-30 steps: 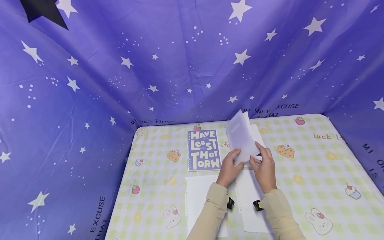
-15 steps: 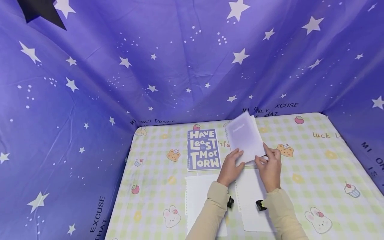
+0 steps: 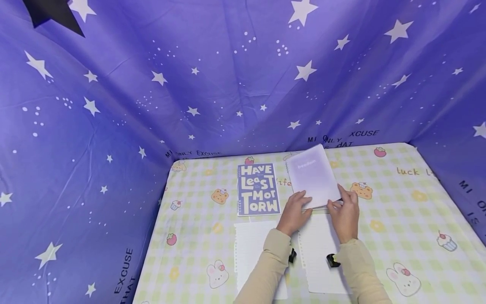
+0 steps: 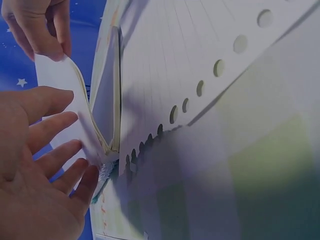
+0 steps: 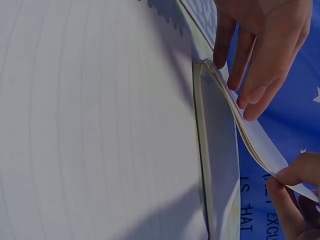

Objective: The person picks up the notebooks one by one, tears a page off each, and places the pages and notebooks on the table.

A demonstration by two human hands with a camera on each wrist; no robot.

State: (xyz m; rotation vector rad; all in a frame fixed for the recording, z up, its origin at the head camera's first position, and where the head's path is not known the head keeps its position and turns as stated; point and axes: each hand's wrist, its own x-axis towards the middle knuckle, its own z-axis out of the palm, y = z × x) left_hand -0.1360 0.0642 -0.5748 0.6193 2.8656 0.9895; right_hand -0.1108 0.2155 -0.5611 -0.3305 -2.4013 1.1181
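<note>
A pale purple notebook (image 3: 313,177) lies at the back of the table, its front cover and some pages lifted. At the cover's lower right corner my right hand (image 3: 344,214) pinches the cover and pages between thumb and fingers. The fingers of my left hand (image 3: 294,213) rest, fairly straight, on the cover near its lower left. From the right wrist, the raised part (image 5: 255,145) stands apart from the pages below, leaving a wedge-shaped gap toward the right. The left wrist view shows the binding side (image 4: 107,162) close to my left fingertips.
Left of the notebook lies a second, blue one (image 3: 258,190) with large white lettering. Two loose sheets with punched edges, a left sheet (image 3: 252,249) and a right sheet (image 3: 320,261), lie in front, partly under my forearms. Starry blue cloth (image 3: 243,84) hangs behind the table (image 3: 398,236).
The raised cover and pages have come down toward the right, following my right hand, which moved right and slightly lower. My left hand has shifted only a little, staying on the cover.
</note>
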